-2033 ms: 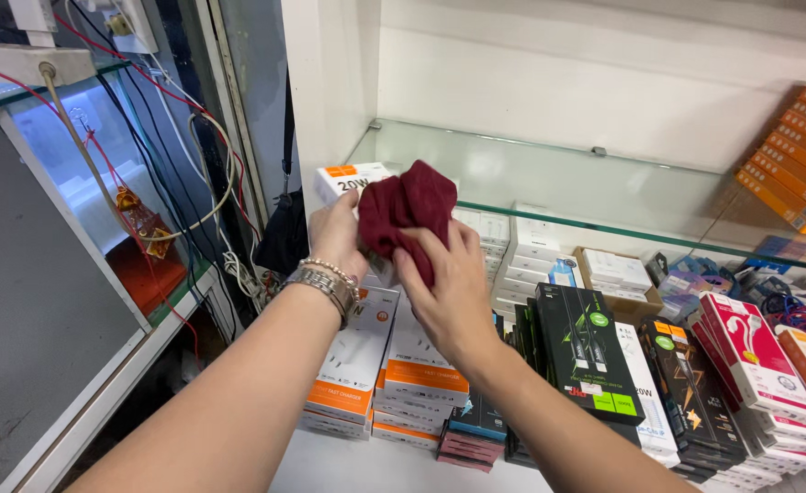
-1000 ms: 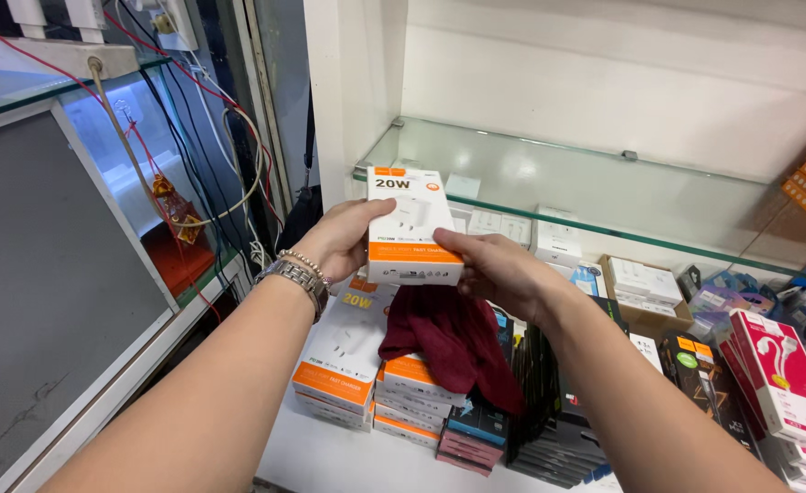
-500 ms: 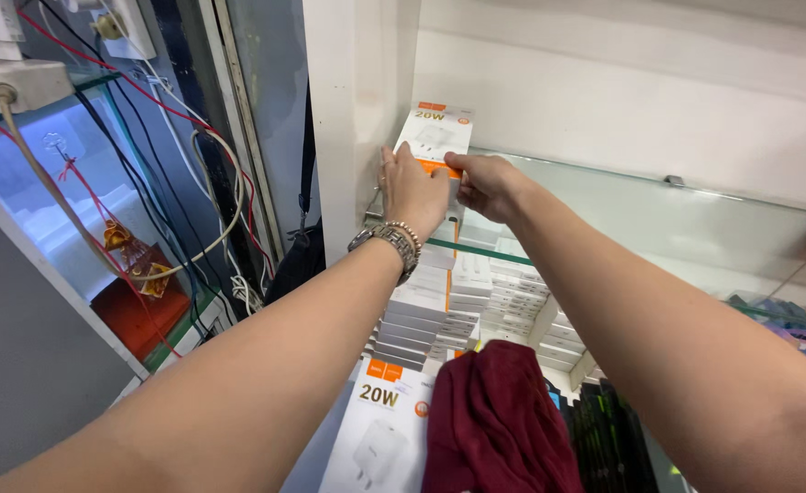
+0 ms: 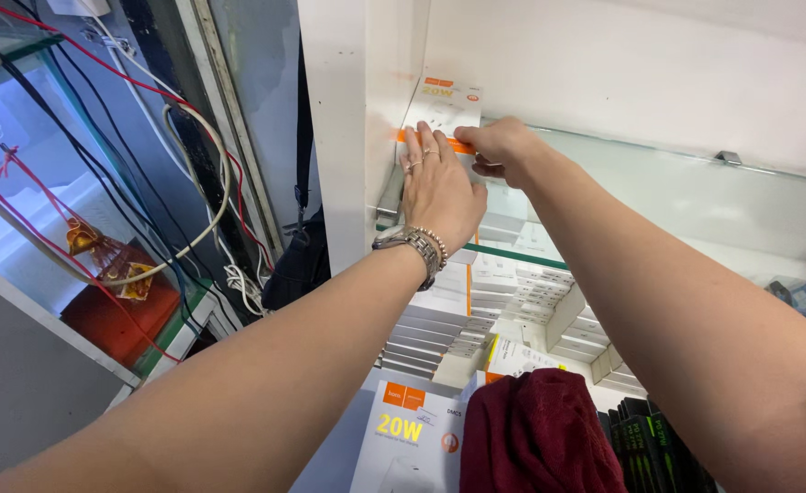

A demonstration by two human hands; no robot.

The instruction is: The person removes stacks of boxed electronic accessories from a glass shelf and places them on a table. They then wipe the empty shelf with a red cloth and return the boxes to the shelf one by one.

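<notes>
A small white box with an orange band (image 4: 443, 105) stands upright at the left end of the glass shelf (image 4: 695, 196), against the white side wall. My left hand (image 4: 435, 187), wearing a metal watch and rings, lies flat against the box's front. My right hand (image 4: 499, 146) grips the box's lower right edge. A dark red cloth (image 4: 540, 438) lies below on stacked boxes, touched by neither hand.
White and orange boxes (image 4: 408, 438) and stacks of flat white boxes (image 4: 476, 310) fill the lower shelf. Dark green-printed packages (image 4: 659, 443) stand at the lower right. Red, black and white cables (image 4: 147, 164) hang at the left beside a black bag (image 4: 298, 265).
Both hands have pushed the white and orange box further onto the glass shelf, upright against the side wall. The view has tilted upward.
</notes>
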